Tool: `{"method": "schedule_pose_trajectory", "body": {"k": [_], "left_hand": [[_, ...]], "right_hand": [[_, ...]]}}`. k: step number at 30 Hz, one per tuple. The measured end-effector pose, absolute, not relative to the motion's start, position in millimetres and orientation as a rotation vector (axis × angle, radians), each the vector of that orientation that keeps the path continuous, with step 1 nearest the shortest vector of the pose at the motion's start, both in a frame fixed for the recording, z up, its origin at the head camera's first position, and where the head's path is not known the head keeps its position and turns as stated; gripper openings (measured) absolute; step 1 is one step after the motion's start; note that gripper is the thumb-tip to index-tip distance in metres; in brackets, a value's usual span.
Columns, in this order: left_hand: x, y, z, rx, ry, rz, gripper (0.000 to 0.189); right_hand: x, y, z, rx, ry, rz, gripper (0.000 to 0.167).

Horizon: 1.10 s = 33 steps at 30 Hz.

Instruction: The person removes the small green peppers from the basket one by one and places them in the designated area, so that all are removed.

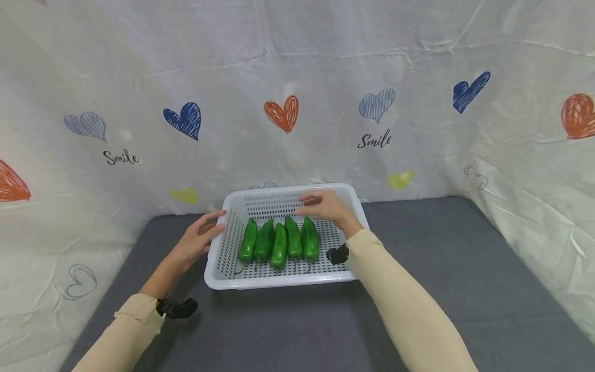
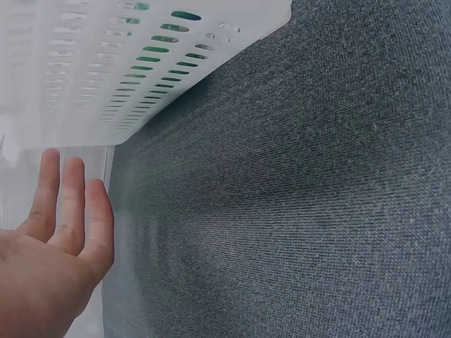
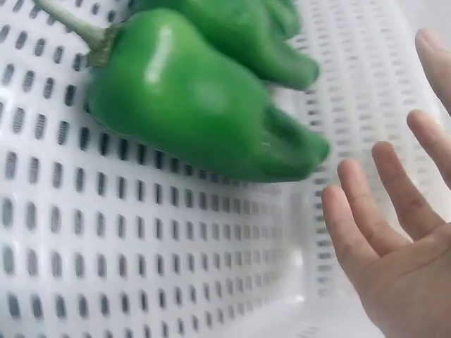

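A white perforated plastic basket (image 1: 283, 282) holds several green peppers (image 1: 279, 245) lying side by side, their stems toward the person. At the basket's left rim is my left hand (image 1: 195, 243), its fingers loosely spread; the left wrist view shows them right by the outer basket wall (image 2: 148, 67). Over the back right of the basket, my right hand (image 1: 324, 206) hovers with nothing in its grasp. Its spread fingers appear in the right wrist view close to the tip of the rightmost pepper (image 3: 204, 105).
The basket stands on a dark grey cloth-covered table (image 1: 432, 274), near its back edge. Behind hangs a white sheet (image 1: 321, 62) printed with hearts and the word Smile. A black device (image 1: 176, 308) is strapped at the left wrist, another (image 1: 338, 254) at the right.
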<state>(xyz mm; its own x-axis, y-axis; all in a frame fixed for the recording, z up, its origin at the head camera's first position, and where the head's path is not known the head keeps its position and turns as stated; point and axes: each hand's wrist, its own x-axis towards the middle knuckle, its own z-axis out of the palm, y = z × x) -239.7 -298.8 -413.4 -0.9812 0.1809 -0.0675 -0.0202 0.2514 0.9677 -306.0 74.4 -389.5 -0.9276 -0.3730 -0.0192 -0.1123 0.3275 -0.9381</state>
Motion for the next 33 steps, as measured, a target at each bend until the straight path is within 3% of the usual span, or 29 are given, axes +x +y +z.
{"method": "schedule_pose_trajectory", "body": {"k": [33], "left_hand": [[-234.9,-297.3,-409.0,0.157,2.357,1.809,0.065]], "right_hand": [[-312.5,74.7,-419.9,-0.456,2.475,-1.386,0.062]]}}
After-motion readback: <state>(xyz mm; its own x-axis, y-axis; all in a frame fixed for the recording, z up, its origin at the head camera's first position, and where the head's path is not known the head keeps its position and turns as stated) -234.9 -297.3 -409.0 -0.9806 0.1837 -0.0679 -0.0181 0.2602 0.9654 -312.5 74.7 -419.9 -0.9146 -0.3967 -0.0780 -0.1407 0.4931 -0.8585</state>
